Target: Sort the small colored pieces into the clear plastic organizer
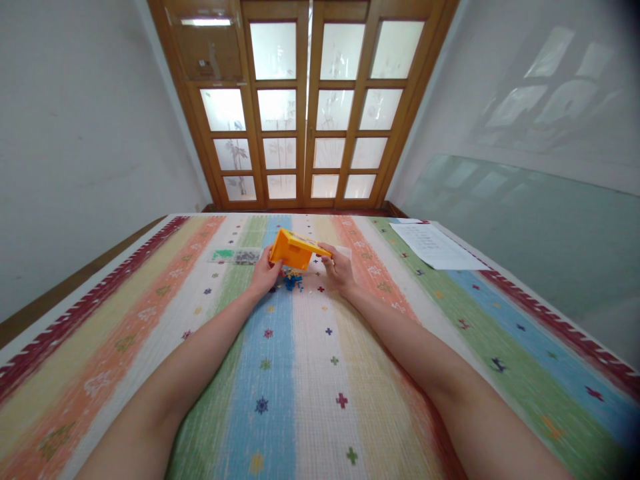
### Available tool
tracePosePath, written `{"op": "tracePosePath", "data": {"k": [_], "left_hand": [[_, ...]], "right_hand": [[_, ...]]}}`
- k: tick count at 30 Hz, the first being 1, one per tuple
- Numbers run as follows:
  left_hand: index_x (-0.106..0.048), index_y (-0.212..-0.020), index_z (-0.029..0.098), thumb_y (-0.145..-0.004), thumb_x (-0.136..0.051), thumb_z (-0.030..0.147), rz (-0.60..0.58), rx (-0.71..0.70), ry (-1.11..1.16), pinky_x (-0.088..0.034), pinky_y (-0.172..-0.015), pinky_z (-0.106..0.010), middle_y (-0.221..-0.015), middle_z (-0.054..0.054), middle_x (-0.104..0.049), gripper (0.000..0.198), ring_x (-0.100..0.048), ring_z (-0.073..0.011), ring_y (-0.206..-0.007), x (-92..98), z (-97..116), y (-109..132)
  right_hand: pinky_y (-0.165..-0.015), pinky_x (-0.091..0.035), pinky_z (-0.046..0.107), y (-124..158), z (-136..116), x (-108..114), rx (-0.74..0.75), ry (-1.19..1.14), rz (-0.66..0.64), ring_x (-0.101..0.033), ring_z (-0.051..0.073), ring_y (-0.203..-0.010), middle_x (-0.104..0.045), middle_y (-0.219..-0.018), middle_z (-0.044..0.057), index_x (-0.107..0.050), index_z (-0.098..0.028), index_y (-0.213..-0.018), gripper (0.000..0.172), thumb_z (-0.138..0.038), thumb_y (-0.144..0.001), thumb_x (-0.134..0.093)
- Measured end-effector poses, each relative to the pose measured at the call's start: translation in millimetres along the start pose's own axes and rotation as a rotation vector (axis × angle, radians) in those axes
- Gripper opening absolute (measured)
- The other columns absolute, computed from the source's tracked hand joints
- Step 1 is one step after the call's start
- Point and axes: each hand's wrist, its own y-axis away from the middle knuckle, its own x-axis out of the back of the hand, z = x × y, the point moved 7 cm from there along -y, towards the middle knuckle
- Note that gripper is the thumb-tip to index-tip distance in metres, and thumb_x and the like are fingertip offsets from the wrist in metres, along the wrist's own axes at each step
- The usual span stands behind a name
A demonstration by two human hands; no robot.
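Observation:
An orange-yellow box (pixel 293 253) is held tilted above the table between my two hands. My left hand (pixel 265 275) grips its left end, with the thumb on the near side. At the right end, the fingers and thumb of my right hand (pixel 339 268) close on what looks like a flap or lid edge. Under the box lies a small heap of blue pieces (pixel 291 283), with a few yellow bits at its top. The inside of the box is mostly hidden from this angle.
A clear tray (pixel 235 256) with green and dark grey small pieces lies left of my left hand. Printed paper sheets (pixel 435 245) rest at the table's far right. A striped cloth (pixel 300 373) covers the table. Glass-paned wooden doors (pixel 310 107) stand beyond it.

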Motion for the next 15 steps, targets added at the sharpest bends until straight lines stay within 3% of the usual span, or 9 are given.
{"op": "tracePosePath", "data": {"k": [5,11,15], "left_hand": [[-0.059,-0.127,0.026,-0.083,-0.065,0.019,0.048,-0.166,-0.133,-0.054,-0.067,-0.026,-0.112,-0.005,-0.069,0.045,-0.065,-0.0122,-0.067,11.0,21.7,-3.3],[-0.066,-0.116,0.024,-0.080,-0.058,0.011,0.234,-0.351,-0.240,-0.050,-0.077,-0.028,-0.101,-0.003,-0.067,0.039,-0.060,-0.0158,-0.074,26.6,59.2,7.8],[-0.068,-0.110,0.024,-0.080,-0.058,0.012,0.249,-0.416,-0.286,-0.050,-0.082,-0.030,-0.100,-0.003,-0.065,0.034,-0.059,-0.0175,-0.078,27.9,68.5,12.7]], "right_hand": [[-0.095,-0.057,0.040,-1.4,-3.7,4.5,0.025,0.019,-0.017,-0.072,0.027,-0.108,-0.075,-0.116,0.009,-0.065,-0.023,-0.135,0.065,-0.069,-0.103,-0.033],[-0.100,-0.054,0.040,-1.7,-9.4,6.6,0.139,0.149,-0.078,-0.069,0.027,-0.116,-0.071,-0.129,0.011,-0.061,-0.022,-0.143,0.064,-0.064,-0.105,-0.031],[-0.099,-0.054,0.039,-1.1,-10.2,7.5,0.176,0.170,-0.089,-0.068,0.027,-0.114,-0.069,-0.131,0.012,-0.058,-0.021,-0.144,0.061,-0.059,-0.107,-0.029]]}}
